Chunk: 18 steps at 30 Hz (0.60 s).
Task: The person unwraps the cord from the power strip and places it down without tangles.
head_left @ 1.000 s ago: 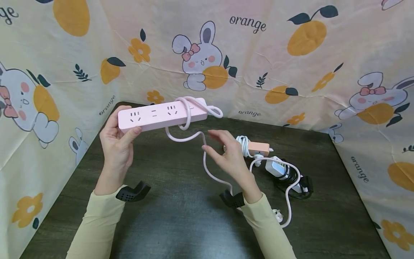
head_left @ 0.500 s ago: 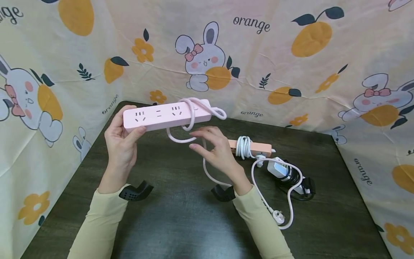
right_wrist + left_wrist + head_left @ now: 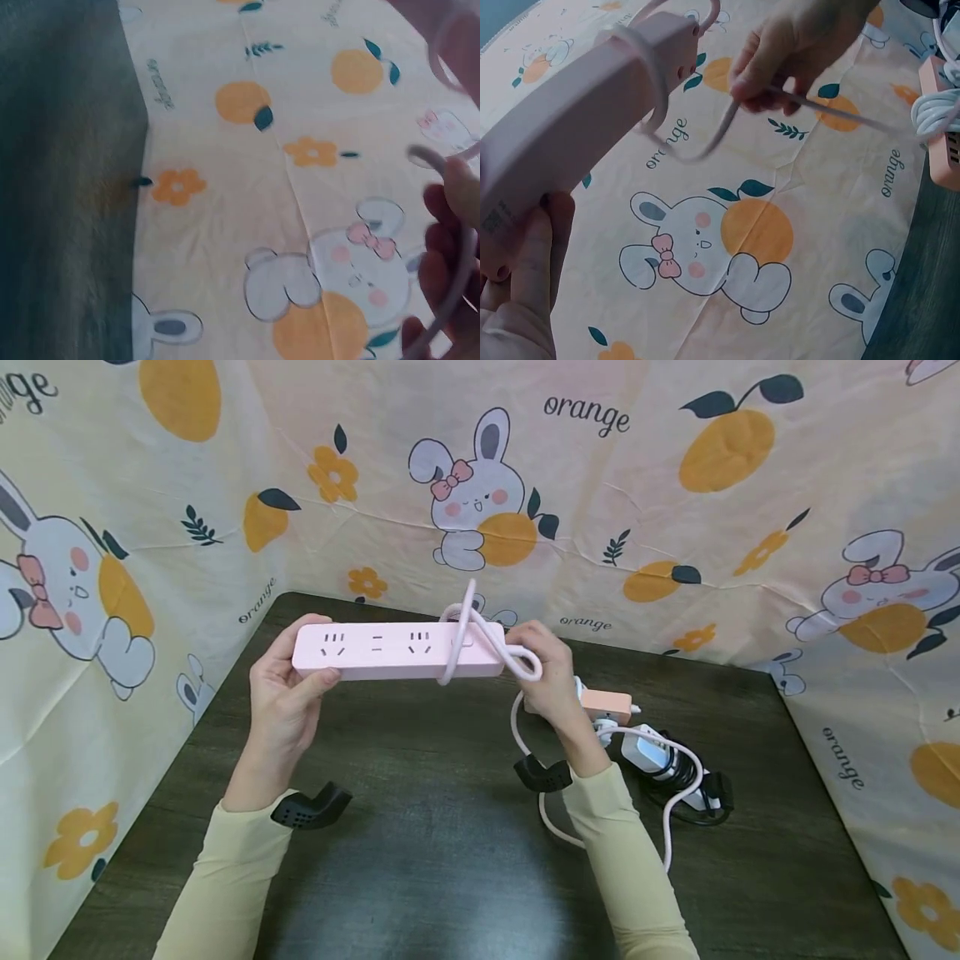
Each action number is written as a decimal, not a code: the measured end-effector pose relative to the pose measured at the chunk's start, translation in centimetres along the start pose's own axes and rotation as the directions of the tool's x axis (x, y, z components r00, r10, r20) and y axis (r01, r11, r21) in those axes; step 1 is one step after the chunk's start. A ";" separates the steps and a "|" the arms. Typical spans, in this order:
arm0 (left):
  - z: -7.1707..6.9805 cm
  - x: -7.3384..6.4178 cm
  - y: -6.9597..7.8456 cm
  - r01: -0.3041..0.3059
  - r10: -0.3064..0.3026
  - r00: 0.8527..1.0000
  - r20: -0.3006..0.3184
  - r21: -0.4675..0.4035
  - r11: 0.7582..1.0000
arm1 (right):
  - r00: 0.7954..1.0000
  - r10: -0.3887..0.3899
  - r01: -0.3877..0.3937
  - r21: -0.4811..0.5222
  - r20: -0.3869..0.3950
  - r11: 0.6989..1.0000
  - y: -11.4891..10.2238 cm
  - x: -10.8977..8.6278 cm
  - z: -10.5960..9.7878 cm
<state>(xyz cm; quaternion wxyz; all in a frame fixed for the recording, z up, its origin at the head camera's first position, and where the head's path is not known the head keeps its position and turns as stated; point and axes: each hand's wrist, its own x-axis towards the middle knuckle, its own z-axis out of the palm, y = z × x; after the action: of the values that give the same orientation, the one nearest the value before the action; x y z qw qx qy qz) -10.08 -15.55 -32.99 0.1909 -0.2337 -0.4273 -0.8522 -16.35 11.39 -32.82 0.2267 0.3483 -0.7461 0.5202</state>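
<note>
A pink power strip (image 3: 375,653) is held up above the table, level, its socket face toward the head camera. My left hand (image 3: 281,706) grips its left end, thumb on the lower edge and fingers behind. Loops of its pink cord (image 3: 458,647) wrap around the right end. Close beside that end, my right hand (image 3: 551,672) pinches the cord between thumb and fingers, as the left wrist view shows with the cord (image 3: 718,139) running from strip to fingertips. From there the cord drops to the table and passes behind the right sleeve, which hides its plug.
To the right on the dark wooden table (image 3: 420,860) lie an orange-pink power strip (image 3: 609,704) with a white cord wound round it and a white one (image 3: 641,747) wrapped in black cord. A printed cloth (image 3: 360,410) rises behind the table and at both sides.
My right hand first moved left under the strip, then up and right, taking hold of the cord. The strip has turned from a slant to level, and its right end has come lower.
</note>
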 end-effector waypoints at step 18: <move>-3.3 0.0 0.9 -0.041 0.055 0.992 -0.117 0.121 0.992 | 0.983 -0.128 0.147 0.139 -0.134 0.979 -1.4 -4.8 -5.6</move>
<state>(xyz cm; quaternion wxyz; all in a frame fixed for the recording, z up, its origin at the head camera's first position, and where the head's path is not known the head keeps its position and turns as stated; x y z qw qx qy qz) -10.41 -18.76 -34.16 0.2502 -0.1805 -0.4591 -0.8331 -12.25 17.70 -33.28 0.2819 0.3818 -0.6638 0.5781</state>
